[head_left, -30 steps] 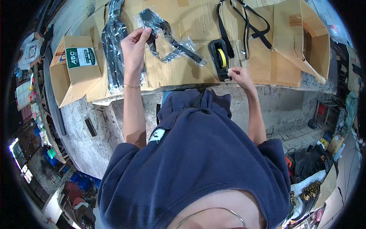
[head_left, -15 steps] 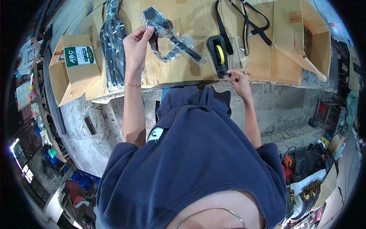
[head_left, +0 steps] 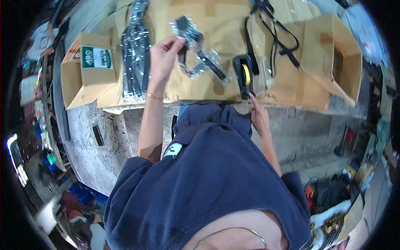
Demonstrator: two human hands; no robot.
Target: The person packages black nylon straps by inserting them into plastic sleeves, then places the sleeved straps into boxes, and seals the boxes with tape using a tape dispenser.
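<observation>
Thumb and fingers of my left hand (head_left: 164,56) pinch a black strap in clear plastic wrap (head_left: 212,66), holding it above the cardboard. A black tape dispenser (head_left: 238,75) with a yellow core (head_left: 246,74) sits to the right of the strap. My right hand (head_left: 260,118) is at the dispenser's near end, index fingertip touching it and the other fingers bent together. Whatever may lie between these fingers is too small and blurred to make out. Left of my left hand lies a stack of plastic-wrapped black straps (head_left: 136,62).
An open carton with a green label (head_left: 83,87) stands at the left, another open carton (head_left: 318,62) at the right. Unwrapped black straps (head_left: 287,52) lie behind the dispenser. Cardboard (head_left: 200,89) covers the table. A dark flat object (head_left: 98,135) lies on the lower grey surface.
The view has shifted, so the table things appear lower and slightly right. My right index finger is now straighter against the dispenser's end. My left hand still holds the wrapped strap.
</observation>
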